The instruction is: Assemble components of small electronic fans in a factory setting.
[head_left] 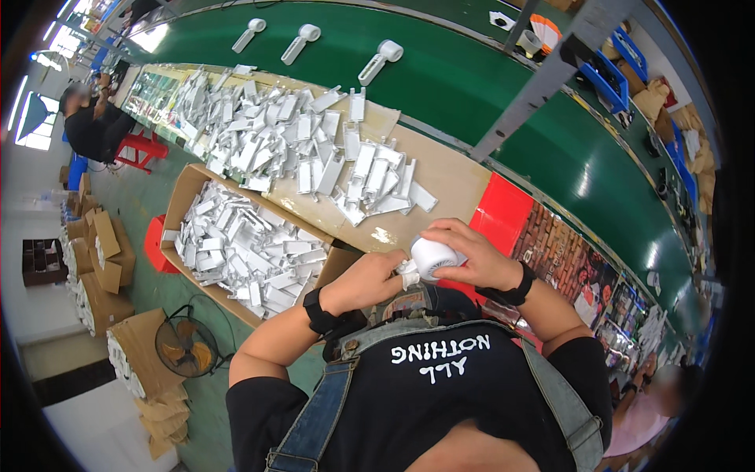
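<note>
In front of my chest, my right hand (481, 258) is wrapped around the round white head of a handheld fan (432, 255), its slotted grille showing between the fingers. My left hand (368, 280) is closed beside it, pinching a small white piece (410, 277) against the fan's left side. Whether that piece belongs to the fan's handle or is separate, I cannot tell. Beyond my hands, a wide heap of white plastic handle shells (303, 130) covers the tabletop. More such shells (236, 244) fill an open cardboard box (189, 189) to the left.
Several white handheld fans (382, 62) lie along the green conveyor belt (440, 86). A grey metal post (543, 86) slants up at the right. A red strip (500, 211) crosses the table. A standing fan (186, 346) is behind left. People sit at far left and lower right.
</note>
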Motion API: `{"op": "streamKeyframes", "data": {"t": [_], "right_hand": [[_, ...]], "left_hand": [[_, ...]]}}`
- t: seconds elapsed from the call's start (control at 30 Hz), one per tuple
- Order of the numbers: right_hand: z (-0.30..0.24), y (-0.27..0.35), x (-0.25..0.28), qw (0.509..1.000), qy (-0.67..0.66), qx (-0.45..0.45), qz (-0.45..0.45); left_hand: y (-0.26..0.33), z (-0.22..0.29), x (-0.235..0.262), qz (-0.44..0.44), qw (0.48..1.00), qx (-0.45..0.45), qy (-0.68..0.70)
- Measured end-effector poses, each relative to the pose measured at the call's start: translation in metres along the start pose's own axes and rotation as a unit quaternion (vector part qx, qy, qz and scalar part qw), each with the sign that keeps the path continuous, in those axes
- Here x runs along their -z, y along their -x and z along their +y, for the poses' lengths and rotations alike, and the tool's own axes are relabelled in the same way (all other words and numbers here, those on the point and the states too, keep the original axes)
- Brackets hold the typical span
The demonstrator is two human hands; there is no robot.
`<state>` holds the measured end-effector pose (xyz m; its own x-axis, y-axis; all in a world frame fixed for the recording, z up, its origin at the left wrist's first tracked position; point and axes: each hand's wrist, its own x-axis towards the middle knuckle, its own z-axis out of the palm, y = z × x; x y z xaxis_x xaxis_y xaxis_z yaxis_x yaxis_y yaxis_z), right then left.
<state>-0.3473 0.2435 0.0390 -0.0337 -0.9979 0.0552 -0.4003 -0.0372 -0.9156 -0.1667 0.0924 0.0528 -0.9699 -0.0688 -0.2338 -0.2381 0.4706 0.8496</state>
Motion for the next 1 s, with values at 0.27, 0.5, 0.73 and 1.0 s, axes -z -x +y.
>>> {"op": "streamKeyframes", "data": {"t": [0.27,0.5,0.73,1.0], "right_hand": [[0.142,-0.073,-0.039,0.961,0.064,-0.219,0.157],[0.150,-0.074,-0.050,0.907,0.247,-0.305,0.153],[0.141,-0.019,-0.004,0.874,-0.184,-0.321,0.317],[0.000,0.036,0.000,0.959,0.093,-0.121,0.237]], "left_hand": [[-0.011,-0.026,0.012,0.140,0.734,0.111,0.655],[-0.010,-0.036,0.022,0.155,0.778,0.104,0.600],[-0.035,-0.018,0.014,0.236,0.768,0.060,0.593],[-0.085,0.008,-0.030,0.234,0.733,0.017,0.639]]}}
